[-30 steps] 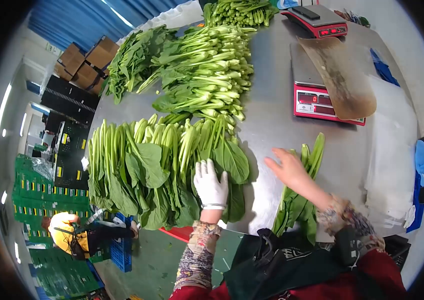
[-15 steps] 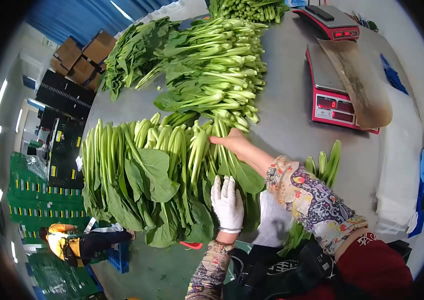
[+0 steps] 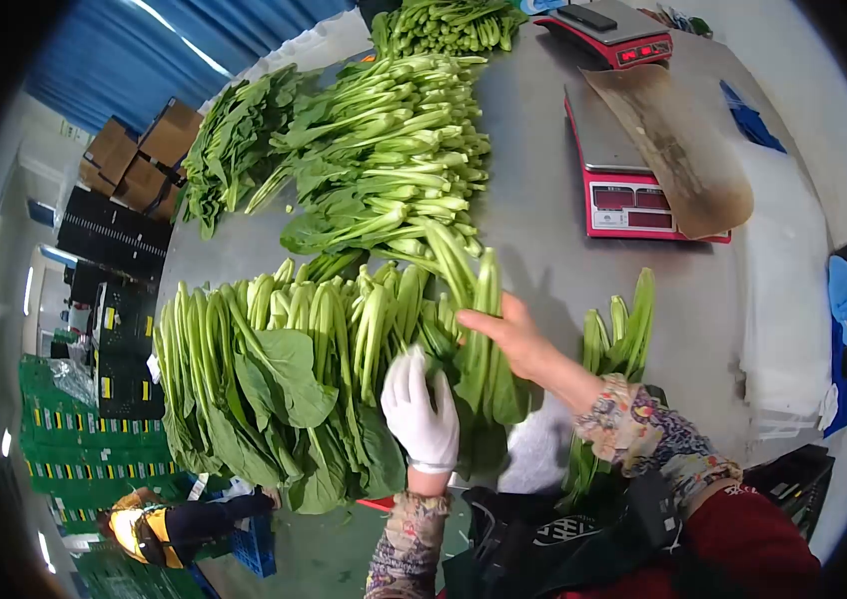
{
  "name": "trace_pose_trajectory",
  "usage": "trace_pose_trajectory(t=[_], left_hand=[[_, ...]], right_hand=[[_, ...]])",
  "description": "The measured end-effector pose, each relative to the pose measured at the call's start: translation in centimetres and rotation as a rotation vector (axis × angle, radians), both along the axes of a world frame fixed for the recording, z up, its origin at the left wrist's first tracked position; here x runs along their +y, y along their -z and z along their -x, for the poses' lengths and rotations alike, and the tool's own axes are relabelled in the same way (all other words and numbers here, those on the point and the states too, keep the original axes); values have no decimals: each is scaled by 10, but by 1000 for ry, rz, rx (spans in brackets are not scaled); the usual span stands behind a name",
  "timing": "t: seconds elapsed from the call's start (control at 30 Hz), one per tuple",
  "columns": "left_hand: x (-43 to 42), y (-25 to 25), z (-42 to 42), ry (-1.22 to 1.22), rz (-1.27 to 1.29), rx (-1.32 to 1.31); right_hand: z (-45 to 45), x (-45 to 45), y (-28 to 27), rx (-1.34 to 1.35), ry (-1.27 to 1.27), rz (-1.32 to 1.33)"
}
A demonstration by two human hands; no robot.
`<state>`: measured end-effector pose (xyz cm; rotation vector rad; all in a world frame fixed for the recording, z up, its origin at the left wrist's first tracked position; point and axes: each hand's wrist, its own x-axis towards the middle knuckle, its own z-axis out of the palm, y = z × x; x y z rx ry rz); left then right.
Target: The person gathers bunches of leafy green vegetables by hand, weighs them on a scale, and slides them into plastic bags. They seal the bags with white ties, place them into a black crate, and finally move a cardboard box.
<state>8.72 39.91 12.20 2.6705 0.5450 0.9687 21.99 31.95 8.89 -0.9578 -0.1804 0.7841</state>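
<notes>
A long row of choy sum (image 3: 284, 369) lies along the table's near side, pale stems toward the far side and broad leaves hanging over the edge. At the row's right end, my bare right hand (image 3: 521, 341) is closed around a few choy sum stalks (image 3: 484, 324), held nearly upright with their leaves down. My left hand (image 3: 422, 411), in a white glove, is over the leaves just left of that bunch. Its fingers are extended, with the thumb apart. A separate small bunch of choy sum (image 3: 623, 334) lies to the right, near my right forearm.
Behind the row is a large choy sum pile (image 3: 404, 150), with leafy greens (image 3: 234, 140) to its left. A red scale (image 3: 633, 205) stands at right beneath a stained brown sheet (image 3: 678, 150); another scale (image 3: 623, 40) is behind it. A person (image 3: 159, 529) is beyond green crates (image 3: 94, 449).
My right hand has moved right and nearer, lifting a few stalks away from the row. My left hand has shifted slightly left, its thumb now spread. The view has turned a little.
</notes>
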Motion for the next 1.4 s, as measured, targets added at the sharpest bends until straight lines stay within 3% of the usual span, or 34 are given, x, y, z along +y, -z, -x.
trace_pose_trajectory(t=[0.07, 0.13, 0.23, 0.27, 0.37, 0.4, 0.57, 0.67, 0.73, 0.87, 0.93, 1.13, 1.2, 1.27, 1.37, 1.4], left_hand=[[18, 8, -22, -11, -100, 33], [25, 16, -46, -140, -172, 248], [42, 43, -72, -326, -314, 491], [46, 46, -79, -378, -352, 559], [55, 45, -92, -412, -371, 552], [61, 41, -98, -411, -344, 707], [47, 11, -64, -147, 4, 255], [13, -17, -35, -63, 110, 140], [13, -11, -25, 80, -32, 162], [21, -10, -13, 210, 460, 176], [24, -15, -6, 217, 944, -15], [15, -80, 9, 373, 897, -158], [-3, -114, 13, 684, 1251, -305], [-39, -144, -4, 668, 1376, -184], [-70, -100, -39, 413, 1539, 133], [-78, -47, -48, 444, 1531, 113]], right_hand=[[9, -41, -13, 111, 52, 49], [16, -89, -16, 141, 45, 138], [32, -145, -10, -216, 74, 636], [38, -158, -3, -530, 78, 1004], [52, -187, 12, -790, 218, 1300], [52, -194, 17, -831, 233, 1358], [58, -212, 26, -757, 235, 1475], [55, -218, 28, -495, 199, 1277], [52, -225, 34, -466, 147, 1109], [50, -223, 43, -532, 115, 1060], [51, -222, 46, -587, 121, 1107], [45, -223, 51, -617, 46, 1103], [43, -228, 53, -661, 37, 1086], [41, -226, 46, -608, -6, 1120], [35, -225, 36, -618, -72, 1124], [32, -226, 35, -610, -80, 1122]])
